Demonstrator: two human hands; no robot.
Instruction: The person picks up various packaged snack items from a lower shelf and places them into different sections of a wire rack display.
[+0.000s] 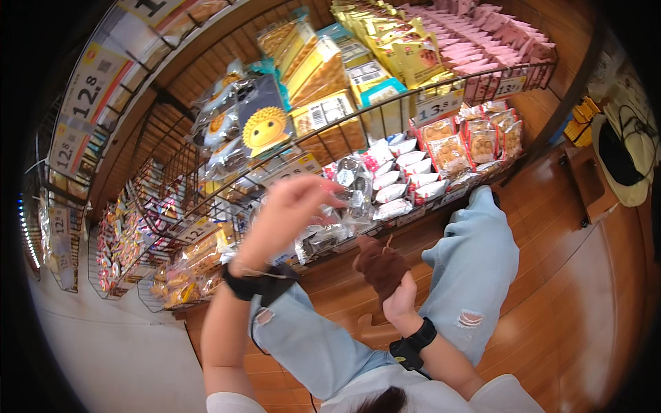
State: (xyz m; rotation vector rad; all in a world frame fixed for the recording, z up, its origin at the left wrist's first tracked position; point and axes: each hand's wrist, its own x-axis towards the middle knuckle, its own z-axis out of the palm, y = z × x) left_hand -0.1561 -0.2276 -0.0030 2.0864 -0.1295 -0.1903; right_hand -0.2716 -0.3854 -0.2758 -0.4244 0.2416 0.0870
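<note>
My left hand (pixel 289 206), blurred, hangs in front of the lower shelf with its fingers bent and apart, and nothing shows in it. Its fingertips are nearest to some clear-wrapped dark packets (pixel 356 188). A bunched brown cloth (pixel 381 266) is gripped in my right hand (pixel 400 304), held low between my knees. Above my left hand, a phone in a dark case with a yellow spiky cartoon figure (pixel 263 129) leans on snack packets in the wire basket (pixel 330 126). White pillow-shaped packets (pixel 392 193) and red-edged biscuit packs (pixel 449 152) fill the tier below.
Yellow packets (pixel 413 51) and pink packets (pixel 485 46) stand in rows on the upper tier. Price tags (pixel 439 107) hang on the wire. Colourful small packets (pixel 131 222) fill a left basket. At right are a brown wheeled stool (pixel 588 180) and a pale bag (pixel 632 155).
</note>
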